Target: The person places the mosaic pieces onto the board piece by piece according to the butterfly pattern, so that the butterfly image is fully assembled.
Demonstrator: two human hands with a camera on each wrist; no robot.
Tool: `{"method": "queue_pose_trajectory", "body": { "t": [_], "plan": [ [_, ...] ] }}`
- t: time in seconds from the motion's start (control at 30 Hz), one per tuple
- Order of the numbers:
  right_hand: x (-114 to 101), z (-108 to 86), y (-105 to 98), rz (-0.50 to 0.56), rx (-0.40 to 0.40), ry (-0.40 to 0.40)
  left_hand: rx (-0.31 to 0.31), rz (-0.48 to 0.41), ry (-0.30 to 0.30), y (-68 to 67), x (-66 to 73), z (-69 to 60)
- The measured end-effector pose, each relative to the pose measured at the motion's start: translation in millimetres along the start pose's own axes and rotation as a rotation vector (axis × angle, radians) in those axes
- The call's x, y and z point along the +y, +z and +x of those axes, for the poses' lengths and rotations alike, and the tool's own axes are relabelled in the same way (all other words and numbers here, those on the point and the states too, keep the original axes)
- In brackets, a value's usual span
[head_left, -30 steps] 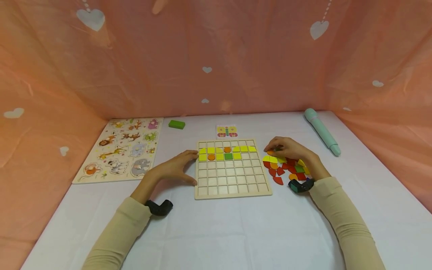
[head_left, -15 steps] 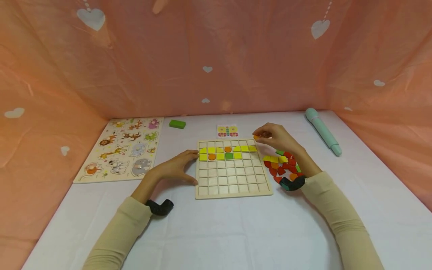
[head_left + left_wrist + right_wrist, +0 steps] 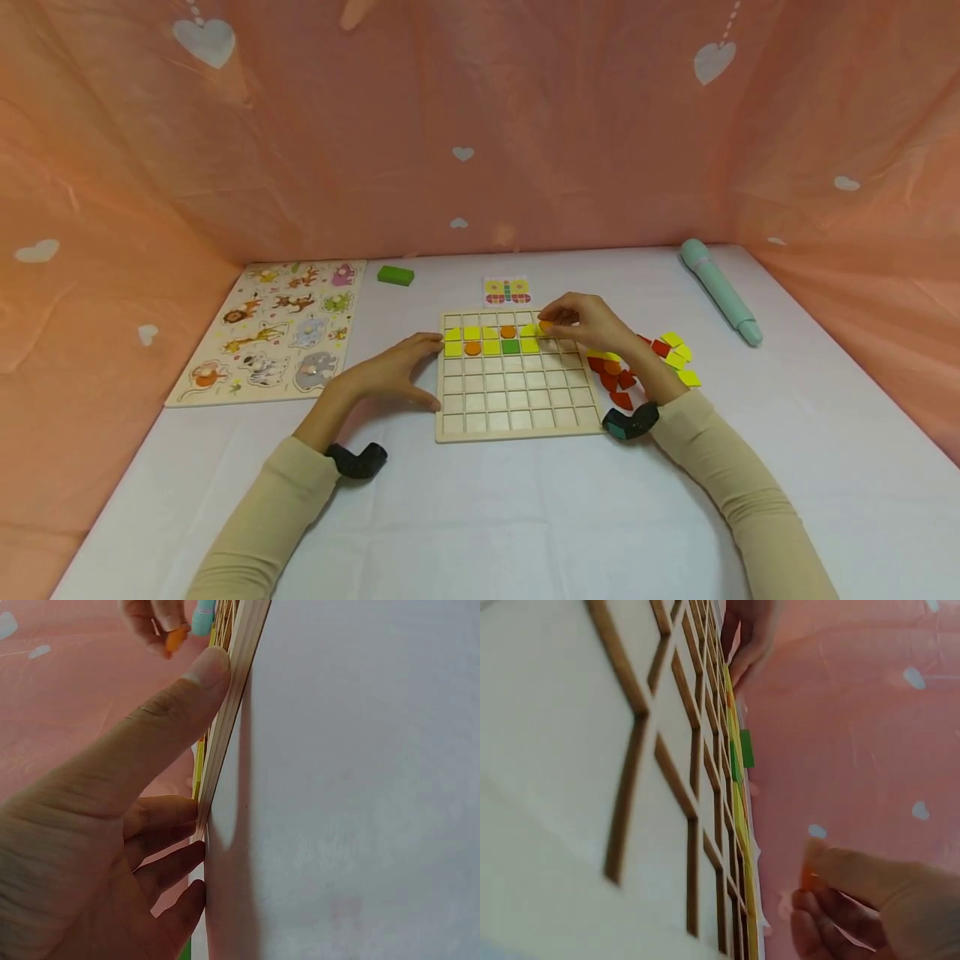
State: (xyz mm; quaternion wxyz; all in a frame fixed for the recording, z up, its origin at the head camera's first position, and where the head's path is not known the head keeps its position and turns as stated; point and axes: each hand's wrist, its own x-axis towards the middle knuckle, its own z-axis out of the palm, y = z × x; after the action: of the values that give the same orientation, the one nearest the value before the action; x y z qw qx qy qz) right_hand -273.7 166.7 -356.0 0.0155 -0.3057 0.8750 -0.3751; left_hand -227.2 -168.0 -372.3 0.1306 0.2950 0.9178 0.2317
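Left hand (image 3: pixel 384 372) spread against grid board (image 3: pixel 514 382), yellow tiles (image 3: pixel 453 348) inside; right hand (image 3: pixel 589 322) pinching orange disc (image 3: pixel 176 640).

Clothing and Wrist Equipment, Both Sides

Left side: behind the left fingers (image 3: pixel 422 340), at the wrist, is a black left unit (image 3: pixel 360 462), bent like an elbow. Further back from the fingertips begins the left sleeve (image 3: pixel 258 529), long, plain beige, creased crosswise over the forearm. The left thumb (image 3: pixel 161 712) bears a short, rounded nail. Right side: behind the right fingers (image 3: pixel 555 308) is a black right unit (image 3: pixel 637 418), similarly bent, with a dark teal panel (image 3: pixel 616 429). Beyond it, the right sleeve (image 3: pixel 738 492) is likewise beige and creased.
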Motion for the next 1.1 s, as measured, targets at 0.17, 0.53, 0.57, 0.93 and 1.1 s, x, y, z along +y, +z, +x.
{"method": "queue_pose_trajectory", "body": {
  "t": [0.17, 0.53, 0.57, 0.93, 1.1],
  "plan": [
    [6, -2.1, -2, -0.03, -0.083, 0.045, 0.001, -0.005, 0.011, -1.9, 2.2, -0.9],
    [16, -1.5, 2, -0.058, -0.121, 0.04, -0.002, -0.014, 0.0, 0.1, -0.7, 0.3],
    [17, -1.3, 3, -0.056, -0.116, 0.041, -0.001, -0.012, 0.002, 0.3, -1.1, 0.4],
    [17, -0.6, 6, -0.04, -0.098, 0.031, 0.007, -0.004, 0.017, 0.1, -1.0, 0.3],
    [16, -1.3, 6, -0.062, -0.094, 0.005, 0.004, -0.008, 0.017, -0.2, -0.4, 0.1]
  ]
}}
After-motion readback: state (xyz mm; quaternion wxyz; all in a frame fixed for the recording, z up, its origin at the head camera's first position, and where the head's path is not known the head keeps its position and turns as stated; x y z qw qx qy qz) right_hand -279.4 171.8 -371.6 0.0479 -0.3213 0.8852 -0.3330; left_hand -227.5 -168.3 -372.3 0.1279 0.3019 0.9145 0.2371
